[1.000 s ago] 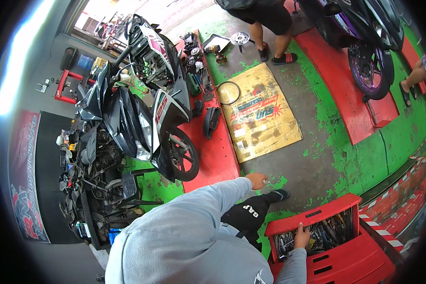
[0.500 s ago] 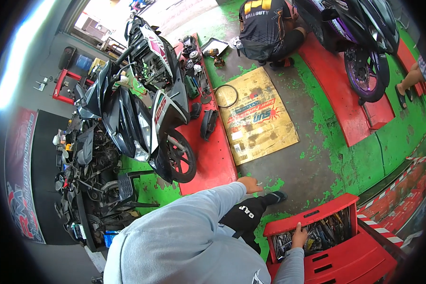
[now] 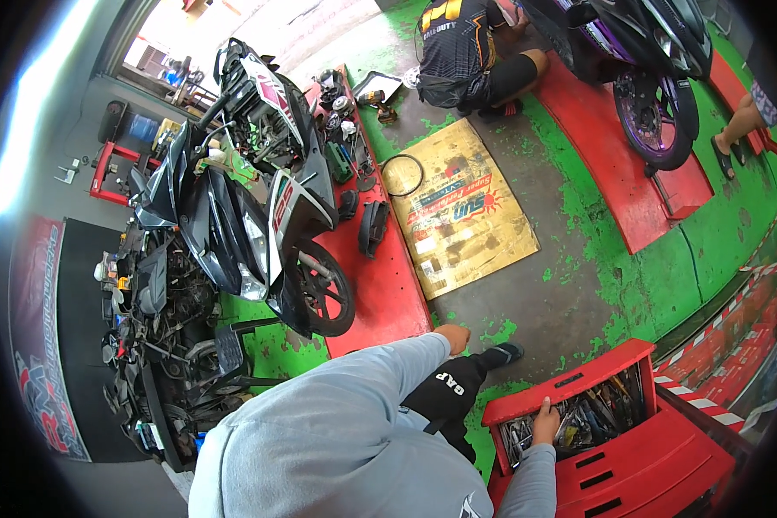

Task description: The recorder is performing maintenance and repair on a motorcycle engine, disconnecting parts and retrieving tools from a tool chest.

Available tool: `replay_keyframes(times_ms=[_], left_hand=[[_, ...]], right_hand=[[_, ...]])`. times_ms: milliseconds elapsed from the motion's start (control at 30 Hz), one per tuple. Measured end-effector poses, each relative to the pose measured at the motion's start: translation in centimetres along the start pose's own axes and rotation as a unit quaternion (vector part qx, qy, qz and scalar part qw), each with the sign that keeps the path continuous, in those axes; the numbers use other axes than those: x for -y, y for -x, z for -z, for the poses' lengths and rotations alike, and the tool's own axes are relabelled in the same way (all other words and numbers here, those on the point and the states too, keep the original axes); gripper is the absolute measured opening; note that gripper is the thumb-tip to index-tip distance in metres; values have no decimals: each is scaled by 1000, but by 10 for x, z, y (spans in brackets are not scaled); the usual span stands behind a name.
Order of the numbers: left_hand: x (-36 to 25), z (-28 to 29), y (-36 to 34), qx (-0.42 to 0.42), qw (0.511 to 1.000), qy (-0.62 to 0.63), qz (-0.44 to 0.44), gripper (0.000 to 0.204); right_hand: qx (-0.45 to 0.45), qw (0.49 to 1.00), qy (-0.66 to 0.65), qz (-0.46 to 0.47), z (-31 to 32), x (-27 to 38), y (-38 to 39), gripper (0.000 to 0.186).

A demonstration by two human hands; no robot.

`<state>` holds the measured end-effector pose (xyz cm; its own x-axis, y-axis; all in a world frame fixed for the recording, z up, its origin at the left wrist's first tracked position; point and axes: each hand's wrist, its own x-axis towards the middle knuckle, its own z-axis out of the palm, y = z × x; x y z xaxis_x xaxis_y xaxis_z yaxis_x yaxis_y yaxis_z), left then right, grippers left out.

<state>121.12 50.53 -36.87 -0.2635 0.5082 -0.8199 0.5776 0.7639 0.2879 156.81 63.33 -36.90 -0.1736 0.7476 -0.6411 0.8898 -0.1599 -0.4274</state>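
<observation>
My right hand (image 3: 546, 424) is hooked over the front edge of a pulled-out red drawer (image 3: 570, 380), its fingers closed on the panel. Wrenches, pliers and other hand tools (image 3: 596, 417) lie jumbled inside that drawer. The drawer belongs to a red tool cabinet (image 3: 647, 475) at the lower right. In front of my body, my left hand (image 3: 453, 337) is curled closed above my leg, close to the end of a red lift platform (image 3: 388, 293). Whether anything is in its fingers is hidden.
A partly stripped scooter (image 3: 233, 216) stands on the platform among loose parts. Flattened cardboard (image 3: 466, 233) with a black ring (image 3: 403, 175) lies on the floor. Another person (image 3: 457, 60) crouches by a purple-wheeled scooter (image 3: 656, 121). A black stand (image 3: 230, 350) is at left.
My view has shifted slightly, moving the scene a little within the picture. The left hand's fingers look more tucked in. The right hand stays on the drawer's edge.
</observation>
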Motion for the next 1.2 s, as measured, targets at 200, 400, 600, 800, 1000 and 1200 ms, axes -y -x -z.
replay_keyframes(times_ms=[200, 400, 600, 800, 1000, 1200], left_hand=[[7, -5, -20, 33, 996, -78, 1, 35], [3, 9, -15, 49, 996, -68, -7, 40], [15, 7, -9, 21, 999, -26, -10, 33], [48, -8, -18, 35, 999, -42, 4, 35], [47, -7, -18, 50, 998, -43, -7, 33], [29, 1, -9, 56, 998, -18, -14, 35]], right_hand=[[13, 1000, 26, 0, 6, 10, 3, 60], [12, 998, 68, -10, 4, 21, 5, 61], [38, 989, 141, -11, 6, 23, -2, 63], [54, 985, 166, -7, 7, 25, -8, 66], [56, 986, 155, -39, 6, 26, -9, 66], [65, 985, 157, -41, 8, 30, -9, 67]])
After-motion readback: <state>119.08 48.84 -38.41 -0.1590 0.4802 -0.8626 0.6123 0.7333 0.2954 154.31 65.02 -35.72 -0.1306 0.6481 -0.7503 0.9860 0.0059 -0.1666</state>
